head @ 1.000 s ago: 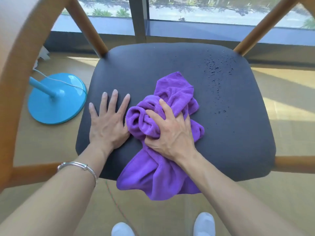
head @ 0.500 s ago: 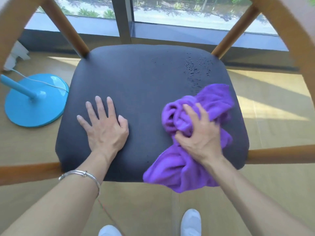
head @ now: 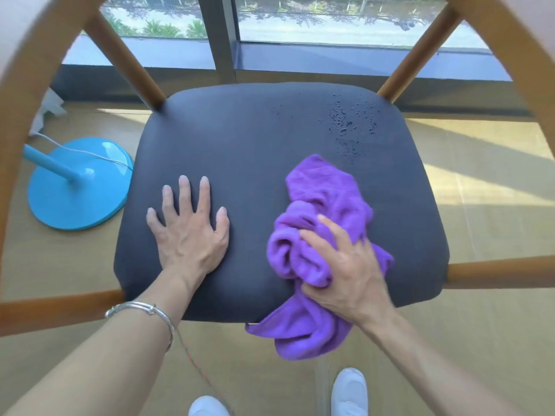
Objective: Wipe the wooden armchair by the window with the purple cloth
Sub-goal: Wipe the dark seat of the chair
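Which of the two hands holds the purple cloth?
The right hand grips the bunched purple cloth on the seat. The left hand lies flat on the seat, fingers spread, holding nothing.

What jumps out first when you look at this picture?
The bright purple cloth, bunched in the right hand on the near right of the dark seat, grabs the eye first. The left hand lies flat on the seat's left, little specks dot its far right corner, and a blue round base stands on the floor at left.
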